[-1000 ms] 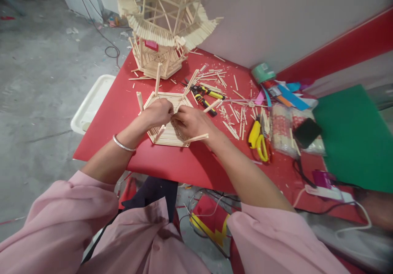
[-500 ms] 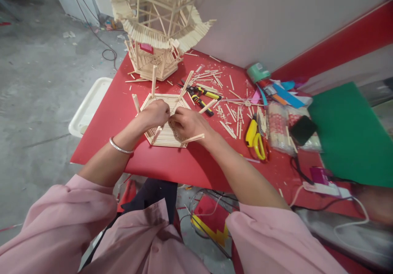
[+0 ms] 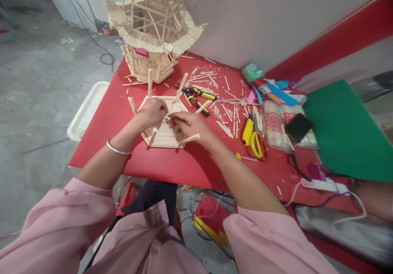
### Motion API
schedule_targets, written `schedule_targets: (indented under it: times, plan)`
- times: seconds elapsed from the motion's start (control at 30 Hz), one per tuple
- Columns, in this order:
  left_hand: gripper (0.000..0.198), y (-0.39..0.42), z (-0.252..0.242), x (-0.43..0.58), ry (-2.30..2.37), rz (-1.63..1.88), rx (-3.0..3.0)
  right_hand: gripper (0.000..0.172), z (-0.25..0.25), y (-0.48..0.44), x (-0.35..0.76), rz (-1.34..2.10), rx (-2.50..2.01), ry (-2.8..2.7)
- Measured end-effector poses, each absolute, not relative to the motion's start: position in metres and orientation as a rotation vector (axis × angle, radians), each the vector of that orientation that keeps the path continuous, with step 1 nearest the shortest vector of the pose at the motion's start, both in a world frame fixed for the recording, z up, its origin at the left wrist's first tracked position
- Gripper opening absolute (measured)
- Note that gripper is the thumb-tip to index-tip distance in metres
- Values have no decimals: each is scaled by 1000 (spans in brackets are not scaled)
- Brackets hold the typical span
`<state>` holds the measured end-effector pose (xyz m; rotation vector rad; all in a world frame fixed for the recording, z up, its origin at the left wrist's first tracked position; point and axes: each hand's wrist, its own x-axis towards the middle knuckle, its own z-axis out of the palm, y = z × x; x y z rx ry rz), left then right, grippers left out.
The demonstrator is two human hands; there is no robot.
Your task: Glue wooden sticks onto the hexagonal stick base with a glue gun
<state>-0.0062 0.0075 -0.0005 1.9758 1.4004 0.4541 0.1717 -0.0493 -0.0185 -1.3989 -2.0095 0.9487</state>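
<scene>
A six-sided base of thin wooden sticks (image 3: 166, 142) lies on the red table, with short stick posts rising from its corners. Over its middle, my left hand (image 3: 153, 112) has its fingers curled in and closed; what they hold, if anything, is hidden. My right hand (image 3: 188, 124) is beside it, thumb and fingers pinched together above the base's centre. Whatever lies between those fingertips is too small to make out. Behind the base stands a pagoda model (image 3: 156, 32) built of the same pale sticks, with layered roofs.
Pliers with yellow-black handles (image 3: 196, 96) lie right of the base among loose sticks (image 3: 227, 129). Yellow-handled scissors (image 3: 253, 139), bagged sticks (image 3: 272, 124), a dark phone-like object (image 3: 297, 127) and a green board (image 3: 346, 131) are farther right. Another person's arm (image 3: 374, 198) shows at the right edge.
The whole view has shifted slightly. My right hand's fingers have drawn a little apart from my left hand, and the base's centre shows more. The base remains in place on the table.
</scene>
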Motion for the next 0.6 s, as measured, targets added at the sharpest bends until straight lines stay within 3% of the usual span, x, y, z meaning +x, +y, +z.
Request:
schedule_targets:
  times: [0.13, 0.4, 0.6]
  plan:
    - [27, 6, 2, -5, 1423, 579, 1892, 39, -8, -83, 190, 1234, -1361, -1672]
    - [17, 4, 3, 0, 1070, 963, 1496, 25, 18, -180, 238, 804, -1805, -1874]
    - [29, -6, 18, -9, 848, 994, 1400, 20, 17, -183, 273, 444, -2192, -1805]
